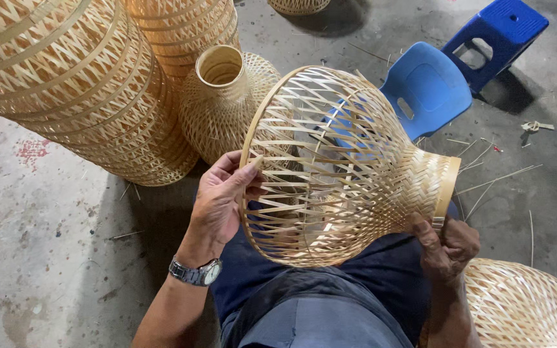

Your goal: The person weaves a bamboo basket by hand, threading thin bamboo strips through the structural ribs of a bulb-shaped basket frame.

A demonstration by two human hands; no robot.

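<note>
A woven bamboo lampshade (356, 167) lies on its side across my lap, its wide open mouth to the left and its narrow neck to the right. My left hand (220, 200), with a wristwatch on the wrist, grips the rim of the wide mouth. At the lower edge of the neck ring, my right hand (446, 245) pinches a thin bamboo strip end. The weave is open lattice at the belly and tight near the neck.
Large stacked bamboo shades (72, 84) stand at the upper left, with a vase-shaped one (220, 96) behind them. Another woven shade (523, 303) lies at the lower right. A blue plastic stool (430, 87) and a darker blue stool (501, 32) sit on the concrete floor, with loose strips scattered around.
</note>
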